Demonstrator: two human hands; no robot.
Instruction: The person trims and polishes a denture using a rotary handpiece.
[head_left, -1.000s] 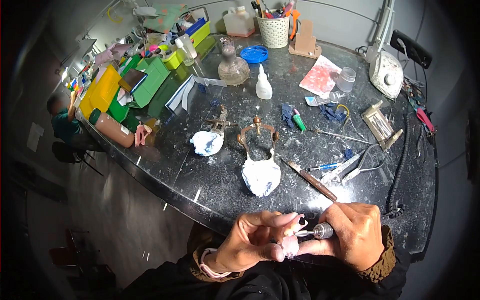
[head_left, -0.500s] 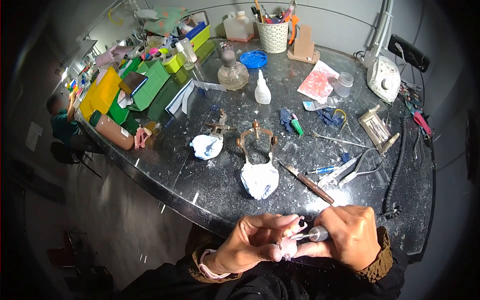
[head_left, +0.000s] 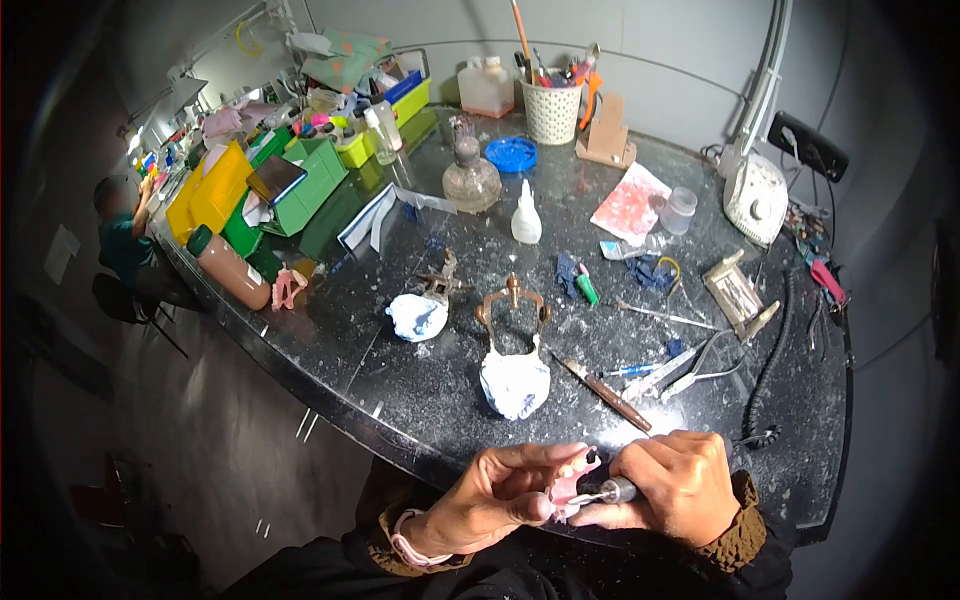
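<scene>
My left hand [head_left: 478, 505] pinches a pink denture plate [head_left: 562, 490] between thumb and fingers, close to my body at the table's front edge. Wrapped in my right hand [head_left: 682, 487] is a grey rotary handpiece [head_left: 621, 489]. Its slim metal tip meets the lower part of the denture plate, as far as I can see. Just beyond my hands sits a white plaster model [head_left: 515, 384] fixed to a brass-coloured articulator frame [head_left: 514, 293]. A second plaster piece [head_left: 418, 316] lies to its left, beside a metal articulator part [head_left: 440, 277].
A wooden-handled knife [head_left: 616, 402] and pliers [head_left: 702, 374] lie ahead of my right hand, with a coiled cord [head_left: 768, 380] further right. A white dropper bottle [head_left: 526, 218], glass burner [head_left: 471, 183] and green bins [head_left: 308, 185] stand farther back. Another person [head_left: 128, 235] sits at far left.
The camera view has shifted slightly, so the tabletop sits lower. In my left hand the denture plate has turned a little, and the handpiece tip now touches nearer its lower end.
</scene>
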